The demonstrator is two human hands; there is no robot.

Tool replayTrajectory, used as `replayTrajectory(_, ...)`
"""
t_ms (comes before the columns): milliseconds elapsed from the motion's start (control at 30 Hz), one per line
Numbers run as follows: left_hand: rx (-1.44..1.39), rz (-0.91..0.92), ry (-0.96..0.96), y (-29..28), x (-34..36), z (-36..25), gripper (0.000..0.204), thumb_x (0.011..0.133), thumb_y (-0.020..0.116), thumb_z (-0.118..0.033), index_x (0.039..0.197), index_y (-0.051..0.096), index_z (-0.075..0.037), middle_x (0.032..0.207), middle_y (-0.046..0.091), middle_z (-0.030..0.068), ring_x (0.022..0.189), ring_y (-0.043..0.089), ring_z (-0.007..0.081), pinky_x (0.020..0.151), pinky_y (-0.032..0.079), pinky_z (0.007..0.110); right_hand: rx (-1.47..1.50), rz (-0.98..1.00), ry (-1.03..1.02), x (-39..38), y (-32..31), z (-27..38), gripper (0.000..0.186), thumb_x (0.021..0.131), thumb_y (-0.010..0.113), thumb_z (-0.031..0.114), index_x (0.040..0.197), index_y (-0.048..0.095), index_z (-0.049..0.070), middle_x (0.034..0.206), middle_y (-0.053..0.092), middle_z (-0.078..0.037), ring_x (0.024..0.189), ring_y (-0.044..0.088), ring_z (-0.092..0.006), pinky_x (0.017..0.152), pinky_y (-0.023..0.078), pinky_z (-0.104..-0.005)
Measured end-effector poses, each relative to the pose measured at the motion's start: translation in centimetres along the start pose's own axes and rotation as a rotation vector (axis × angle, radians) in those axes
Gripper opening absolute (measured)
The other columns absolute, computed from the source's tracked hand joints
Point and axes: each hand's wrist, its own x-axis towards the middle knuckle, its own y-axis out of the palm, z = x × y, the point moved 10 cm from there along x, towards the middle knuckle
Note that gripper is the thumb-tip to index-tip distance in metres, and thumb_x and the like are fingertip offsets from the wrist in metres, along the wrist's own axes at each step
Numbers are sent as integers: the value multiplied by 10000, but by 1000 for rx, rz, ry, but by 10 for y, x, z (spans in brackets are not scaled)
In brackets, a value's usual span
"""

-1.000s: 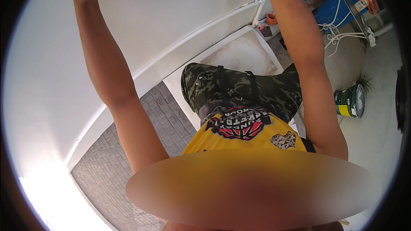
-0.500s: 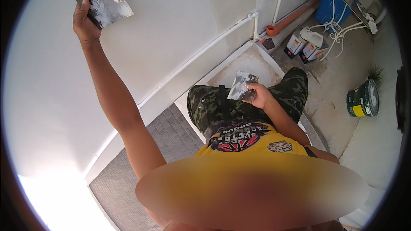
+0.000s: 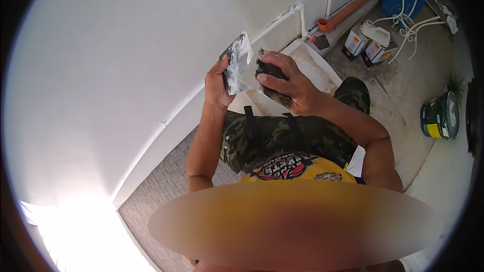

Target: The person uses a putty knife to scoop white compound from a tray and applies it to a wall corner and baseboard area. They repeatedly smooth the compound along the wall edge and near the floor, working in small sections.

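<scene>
In front of my body, my left hand (image 3: 217,83) grips a flat filling spatula (image 3: 238,66) by its dark edge. White paste is smeared over this blade, which tilts up beside the wall. Just to the right, my right hand (image 3: 304,86) has its fingers wrapped over the dark back of a second filling spatula (image 3: 274,73). The second blade's pale corner meets or overlaps the first; I cannot tell whether they touch. Its far face is hidden from me.
A smooth white wall (image 3: 126,45) rises on the left, with a white pipe (image 3: 184,103) low along it. Beyond my knees lie a pale-rimmed platform (image 3: 322,63), an orange pipe (image 3: 348,12) and metal cans (image 3: 378,53). A green bucket (image 3: 439,117) stands at right.
My left hand has come down from high on the wall with its filling spatula. My right hand has risen from my lap, bringing the two spatulas together.
</scene>
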Motion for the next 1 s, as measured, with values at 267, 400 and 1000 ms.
replayTrajectory(267, -209, -33, 221, -56, -13, -25, 228, 1074, 511, -221, 1116, 615, -22, 829, 659, 69, 613, 568, 112, 467, 497, 216, -28, 103, 510, -61, -19, -167, 402, 1048, 540, 94, 1447, 538, 46, 1249, 619, -132, 1208, 584, -275, 1053, 459, -359)
replayTrajectory(400, -140, -291, 114, -114, -11, 41, 239, 1065, 530, -261, 1133, 625, -53, 790, 641, 63, 591, 545, 117, 425, 442, 246, 576, -426, 1154, -127, -57, -306, 375, 1013, 568, 245, 1321, 540, 32, 1193, 659, -129, 1012, 692, -230, 704, 644, -425)
replayTrajectory(1000, -219, -182, -210, -92, -97, 102, 399, 1050, 522, -219, 1321, 568, 71, 1226, 690, 202, 1054, 720, 295, 955, 581, 420, 618, -673, 1303, -59, -51, -501, 313, 976, 492, 116, 1243, 457, -42, 1150, 564, -277, 936, 672, -448, 834, 628, -610)
